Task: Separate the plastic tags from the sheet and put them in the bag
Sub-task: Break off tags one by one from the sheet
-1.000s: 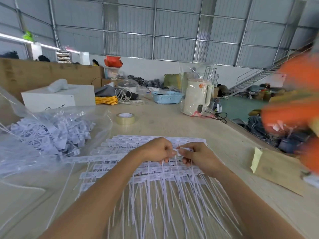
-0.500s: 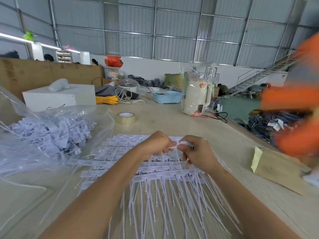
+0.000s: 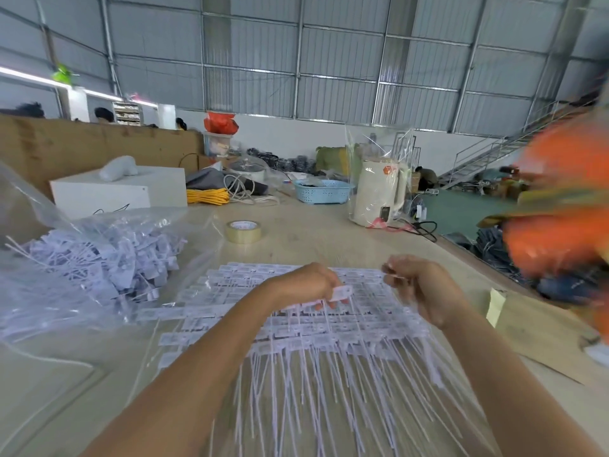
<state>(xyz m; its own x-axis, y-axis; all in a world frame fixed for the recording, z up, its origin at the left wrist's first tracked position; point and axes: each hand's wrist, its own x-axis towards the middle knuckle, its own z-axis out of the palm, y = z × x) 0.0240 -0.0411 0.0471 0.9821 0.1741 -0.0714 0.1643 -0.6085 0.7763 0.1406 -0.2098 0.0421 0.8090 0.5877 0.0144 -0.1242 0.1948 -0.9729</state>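
Observation:
A sheet of white plastic tags point(image 3: 290, 328) lies flat on the wooden table in front of me, its long thin tails pointing toward me. My left hand point(image 3: 306, 283) hovers over the sheet and pinches a white tag point(image 3: 341, 292) by its head. My right hand point(image 3: 418, 285) is raised to the right of it, blurred, its fingers pinching a thin white tag strip point(image 3: 393, 277). At the left a clear plastic bag point(image 3: 66, 268) lies open, holding a heap of loose tags.
A roll of tape point(image 3: 243, 231) sits beyond the sheet. Further back stand a white box point(image 3: 118, 191), yellow cord point(image 3: 207, 195), a blue basket point(image 3: 321, 191) and a bagged white kettle point(image 3: 379, 196). A cardboard piece point(image 3: 534, 328) lies right. A blurred orange-clad person point(image 3: 566, 206) moves at right.
My hands were together over the sheet, working one tag. They have lifted and pulled apart, the left now holding a freed tag, the right moving right. The orange figure shifted.

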